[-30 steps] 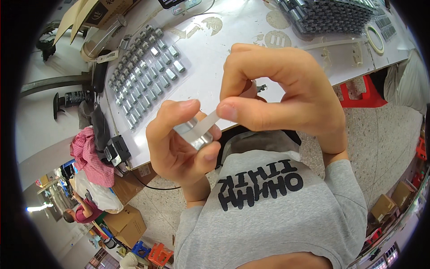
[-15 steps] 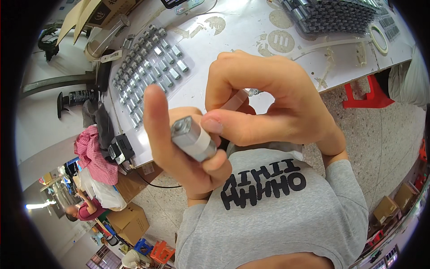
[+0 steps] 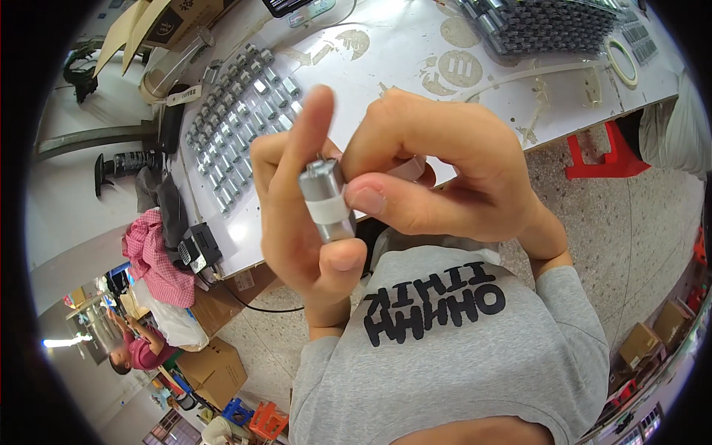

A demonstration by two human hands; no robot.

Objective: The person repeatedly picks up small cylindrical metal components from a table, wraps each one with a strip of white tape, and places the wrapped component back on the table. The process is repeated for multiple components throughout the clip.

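Note:
My left hand (image 3: 285, 215) holds a small silver metal motor (image 3: 320, 180) upright between its fingers and thumb, with the short shaft end pointing up. A band of whitish tape (image 3: 326, 210) runs around the motor's middle. My right hand (image 3: 463, 163) is closed, its thumb tip against the tape at the motor's side. A translucent strip of tape (image 3: 409, 169) shows inside the curl of its fingers, partly hidden by them. Both hands are raised in front of my body, over the near edge of the table.
Rows of similar motors (image 3: 236, 111) stand at the left of the white table (image 3: 386, 70). More motors (image 3: 538, 26) are stacked at the back right, beside a tape roll (image 3: 622, 63). A red stool (image 3: 604, 153) is at the right; a person (image 3: 144, 348) is far left.
My left hand has turned the motor more upright and lifted its extended finger, which now rises behind the shaft end. The right thumb has followed and stays at the tape band.

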